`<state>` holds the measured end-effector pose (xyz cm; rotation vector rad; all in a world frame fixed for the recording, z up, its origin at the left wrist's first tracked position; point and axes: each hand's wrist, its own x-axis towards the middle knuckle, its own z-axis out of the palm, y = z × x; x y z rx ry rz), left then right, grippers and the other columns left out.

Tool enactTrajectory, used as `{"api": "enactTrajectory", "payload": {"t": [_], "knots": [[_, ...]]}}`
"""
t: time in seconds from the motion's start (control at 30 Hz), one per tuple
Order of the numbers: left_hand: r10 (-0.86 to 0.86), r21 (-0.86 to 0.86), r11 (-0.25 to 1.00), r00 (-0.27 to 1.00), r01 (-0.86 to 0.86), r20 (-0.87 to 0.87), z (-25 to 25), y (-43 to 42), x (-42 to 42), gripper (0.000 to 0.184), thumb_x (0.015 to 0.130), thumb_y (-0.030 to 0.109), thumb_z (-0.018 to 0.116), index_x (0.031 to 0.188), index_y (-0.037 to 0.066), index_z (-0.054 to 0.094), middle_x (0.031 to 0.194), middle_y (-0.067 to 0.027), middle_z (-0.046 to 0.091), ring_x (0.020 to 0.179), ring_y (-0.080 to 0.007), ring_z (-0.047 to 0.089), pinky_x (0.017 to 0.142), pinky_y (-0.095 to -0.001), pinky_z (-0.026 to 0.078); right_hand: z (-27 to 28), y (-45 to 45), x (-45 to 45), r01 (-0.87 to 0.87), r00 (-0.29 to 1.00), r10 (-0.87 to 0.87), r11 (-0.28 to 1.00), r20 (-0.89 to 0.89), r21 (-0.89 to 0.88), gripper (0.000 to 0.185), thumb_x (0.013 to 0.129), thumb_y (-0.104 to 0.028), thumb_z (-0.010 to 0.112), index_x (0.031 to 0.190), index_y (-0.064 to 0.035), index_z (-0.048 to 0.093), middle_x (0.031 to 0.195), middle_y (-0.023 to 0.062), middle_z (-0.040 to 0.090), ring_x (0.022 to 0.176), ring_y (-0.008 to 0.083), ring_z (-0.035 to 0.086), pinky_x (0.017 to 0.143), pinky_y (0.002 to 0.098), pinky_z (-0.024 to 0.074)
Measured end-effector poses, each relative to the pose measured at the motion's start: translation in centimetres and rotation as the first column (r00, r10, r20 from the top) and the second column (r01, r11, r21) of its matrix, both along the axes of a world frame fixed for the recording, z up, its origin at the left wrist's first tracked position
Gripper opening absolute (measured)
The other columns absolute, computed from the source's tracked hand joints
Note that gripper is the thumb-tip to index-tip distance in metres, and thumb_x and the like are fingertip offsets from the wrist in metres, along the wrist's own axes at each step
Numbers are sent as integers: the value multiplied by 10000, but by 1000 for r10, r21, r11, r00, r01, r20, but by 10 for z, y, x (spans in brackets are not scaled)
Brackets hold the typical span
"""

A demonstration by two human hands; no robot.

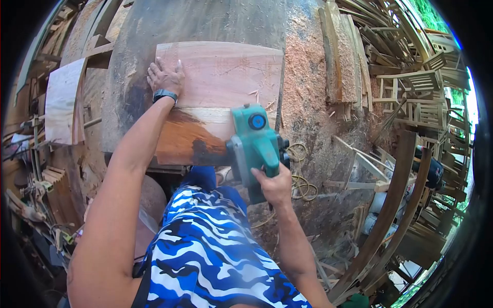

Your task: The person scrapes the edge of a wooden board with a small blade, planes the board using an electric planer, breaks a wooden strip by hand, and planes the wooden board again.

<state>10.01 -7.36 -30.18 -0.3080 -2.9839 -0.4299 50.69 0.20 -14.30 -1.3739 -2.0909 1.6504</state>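
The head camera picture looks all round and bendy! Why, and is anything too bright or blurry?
Head view: probably a very wide lens, bending the edges inside black corners; head view: glare whitens the far right edge; head view: left hand and green power tool look fairly sharp.

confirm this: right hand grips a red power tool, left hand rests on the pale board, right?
The colour is wrong: the head view shows a teal-green power tool. The right hand does grip it, and the left hand does rest on the pale board.
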Motion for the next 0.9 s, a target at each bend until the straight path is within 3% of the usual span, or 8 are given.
{"api": "enactTrajectory", "payload": {"t": [0.27,0.43,0.57,0.67,0.9], "knots": [[-1,-12,1000,1000,1,3,5,-1,2,864,964,620,423,1559,6,296,1574,-290,314,1479,-432,285,1218,-533,198,1,68,-117,-137,991,137,989,-2,64,277,803,-211,803,950,9,721,736,101,705,659,174,646,652,356,529],[18,-10,1000,1000,-18,3,3,3,1,864,961,604,433,1564,5,277,1573,-294,311,1479,-436,282,1223,-533,181,-1,45,-63,-123,988,121,992,94,14,303,777,-228,813,933,6,701,775,85,693,716,191,646,689,386,516],[24,17,1000,1000,-23,-17,1,4,3,858,958,596,440,1562,5,286,1573,-297,308,1479,-437,281,1223,-534,181,9,3,20,-73,986,81,995,145,-62,282,796,-155,807,1022,-18,709,803,65,706,735,154,649,702,338,517],[27,-12,1000,999,-27,-29,2,4,1,848,960,583,441,1557,-1,294,1570,-300,309,1473,-441,288,1220,-537,188,14,-15,63,-96,981,104,994,162,-53,244,805,-136,811,995,-17,713,764,53,706,706,97,632,672,302,514],[7,-27,1000,999,-8,-47,2,4,3,841,963,573,441,1550,-13,304,1555,-313,318,1459,-459,299,1211,-549,200,14,3,31,-116,983,119,993,138,-27,236,808,-126,799,1001,-15,720,809,98,740,747,154,696,692,332,533]]}}
